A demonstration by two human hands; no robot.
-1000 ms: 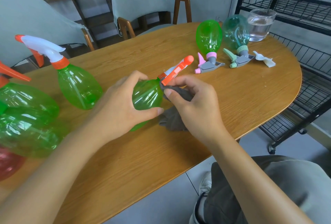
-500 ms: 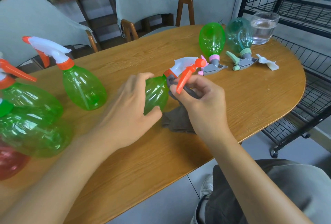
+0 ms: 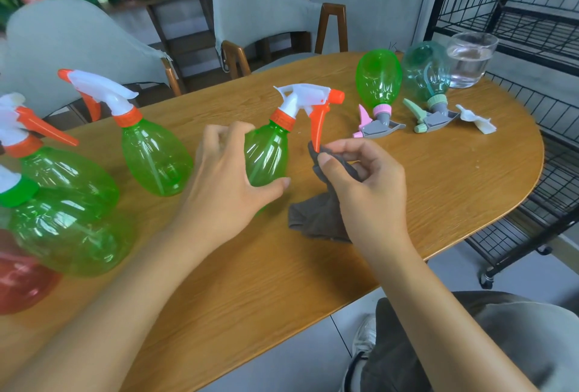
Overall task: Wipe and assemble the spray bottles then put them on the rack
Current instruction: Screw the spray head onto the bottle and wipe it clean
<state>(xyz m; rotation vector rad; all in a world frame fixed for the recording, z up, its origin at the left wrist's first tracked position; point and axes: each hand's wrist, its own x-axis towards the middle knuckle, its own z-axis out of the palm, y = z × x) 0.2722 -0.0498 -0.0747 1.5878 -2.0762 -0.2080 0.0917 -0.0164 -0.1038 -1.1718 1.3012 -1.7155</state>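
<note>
— What sits on the table (image 3: 438, 191)?
— A green spray bottle (image 3: 266, 156), upright near the middle, gripped by the left hand (image 3: 225, 185)

— And the right hand (image 3: 366, 191)?
— It pinches a grey cloth (image 3: 316, 216) against the orange trigger (image 3: 318, 127)

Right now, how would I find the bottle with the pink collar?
Look to the far right end of the wooden table, near the glass of water. Two bottles lie there; the green bottle is the left one. Only it has a pink collar and trigger; its teal neighbour has pale green ones.
</note>
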